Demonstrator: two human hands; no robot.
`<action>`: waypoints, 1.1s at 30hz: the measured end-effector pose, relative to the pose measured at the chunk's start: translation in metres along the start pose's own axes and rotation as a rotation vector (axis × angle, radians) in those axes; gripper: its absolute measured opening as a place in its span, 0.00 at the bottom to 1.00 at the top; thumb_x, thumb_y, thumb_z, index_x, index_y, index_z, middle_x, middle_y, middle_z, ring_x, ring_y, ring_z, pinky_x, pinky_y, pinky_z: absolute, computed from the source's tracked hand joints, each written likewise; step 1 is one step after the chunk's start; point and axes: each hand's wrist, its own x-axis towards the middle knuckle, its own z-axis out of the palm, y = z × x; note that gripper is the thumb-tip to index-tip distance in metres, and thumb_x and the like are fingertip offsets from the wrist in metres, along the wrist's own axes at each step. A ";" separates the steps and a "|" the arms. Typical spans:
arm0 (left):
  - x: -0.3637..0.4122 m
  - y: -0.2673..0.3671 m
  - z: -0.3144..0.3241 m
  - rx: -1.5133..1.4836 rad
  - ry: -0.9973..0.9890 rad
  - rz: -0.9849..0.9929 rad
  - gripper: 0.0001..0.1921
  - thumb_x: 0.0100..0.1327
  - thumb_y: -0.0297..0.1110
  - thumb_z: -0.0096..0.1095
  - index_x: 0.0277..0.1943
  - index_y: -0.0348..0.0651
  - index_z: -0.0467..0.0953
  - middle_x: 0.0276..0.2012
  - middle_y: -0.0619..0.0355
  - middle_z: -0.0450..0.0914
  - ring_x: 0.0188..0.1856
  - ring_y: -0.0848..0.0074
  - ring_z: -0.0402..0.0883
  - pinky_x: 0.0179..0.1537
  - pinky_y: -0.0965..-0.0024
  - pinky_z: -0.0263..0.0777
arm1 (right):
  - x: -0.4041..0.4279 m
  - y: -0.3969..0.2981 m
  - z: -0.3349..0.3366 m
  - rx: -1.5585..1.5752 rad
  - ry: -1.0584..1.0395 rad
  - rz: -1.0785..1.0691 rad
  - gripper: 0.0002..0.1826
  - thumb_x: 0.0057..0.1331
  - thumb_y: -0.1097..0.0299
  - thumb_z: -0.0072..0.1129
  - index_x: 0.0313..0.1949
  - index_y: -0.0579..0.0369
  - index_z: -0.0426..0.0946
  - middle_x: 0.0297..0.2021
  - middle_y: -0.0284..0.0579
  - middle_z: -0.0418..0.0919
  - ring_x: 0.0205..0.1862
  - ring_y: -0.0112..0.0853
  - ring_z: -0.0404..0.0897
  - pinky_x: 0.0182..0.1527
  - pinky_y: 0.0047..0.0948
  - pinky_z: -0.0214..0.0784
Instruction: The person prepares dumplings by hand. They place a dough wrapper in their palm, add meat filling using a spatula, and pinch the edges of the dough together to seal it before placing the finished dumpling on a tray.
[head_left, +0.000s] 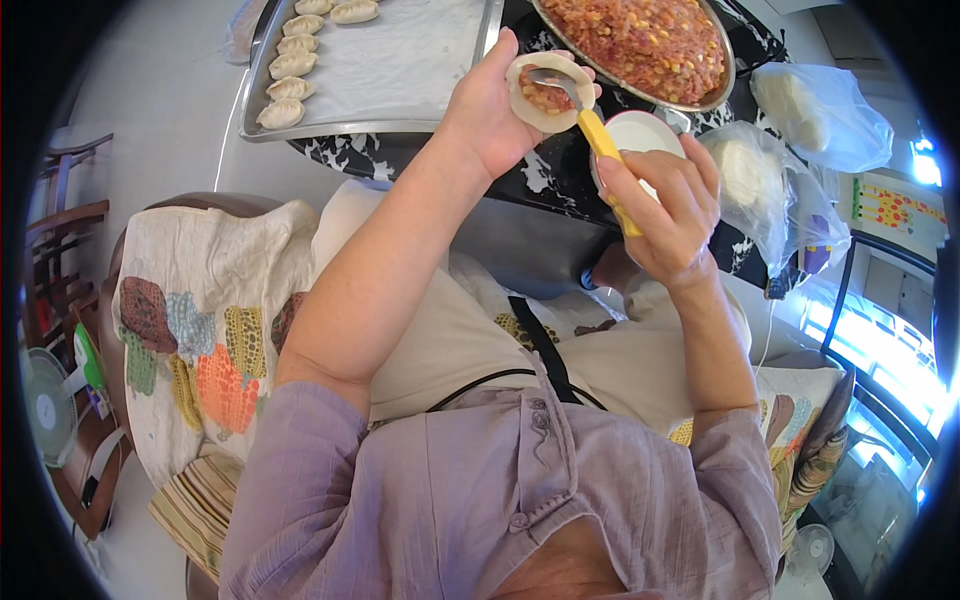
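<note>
On the palm and fingers of my left hand (491, 124) lies a round dough wrapper (530, 112) with meat and corn filling at its middle. My right hand (667, 206) grips the yellow handle of a metal spoon (598, 136), whose bowl rests on the filling. Behind the right hand stands a small white bowl (641, 129), partly hidden by the fingers and handle. A large metal bowl (726, 75) heaped with the same filling (637, 45) is beyond both hands. To the left, pleated dumplings (292, 64) sit in rows on a paper-lined metal tray (352, 129).
Plastic bags with pale dough (750, 169) (799, 112) lie at the right on the black-and-white patterned table (555, 184). A cloth-covered chair (217, 225) is under and beside me. A fan (51, 409) and wooden chairs (67, 217) stand at the far left.
</note>
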 end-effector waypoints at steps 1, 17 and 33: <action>-0.001 0.000 0.002 0.005 0.012 -0.008 0.33 0.76 0.57 0.28 0.55 0.32 0.71 0.51 0.41 0.78 0.55 0.53 0.78 0.58 0.53 0.71 | 0.000 0.000 0.000 0.004 -0.015 -0.002 0.15 0.52 0.71 0.62 0.41 0.45 0.83 0.32 0.33 0.79 0.34 0.30 0.80 0.59 0.41 0.65; 0.001 -0.001 -0.004 0.004 0.019 -0.009 0.33 0.76 0.58 0.29 0.54 0.32 0.71 0.50 0.41 0.79 0.56 0.51 0.78 0.59 0.52 0.70 | 0.000 0.003 0.003 -0.008 -0.051 -0.013 0.16 0.52 0.71 0.62 0.42 0.43 0.82 0.33 0.34 0.79 0.35 0.30 0.80 0.60 0.43 0.64; -0.003 -0.002 0.003 -0.032 -0.024 -0.029 0.32 0.76 0.56 0.31 0.55 0.29 0.68 0.53 0.37 0.76 0.58 0.49 0.75 0.59 0.50 0.72 | -0.003 0.057 0.013 0.158 0.069 0.595 0.12 0.59 0.71 0.67 0.43 0.57 0.81 0.31 0.47 0.82 0.35 0.43 0.80 0.49 0.37 0.69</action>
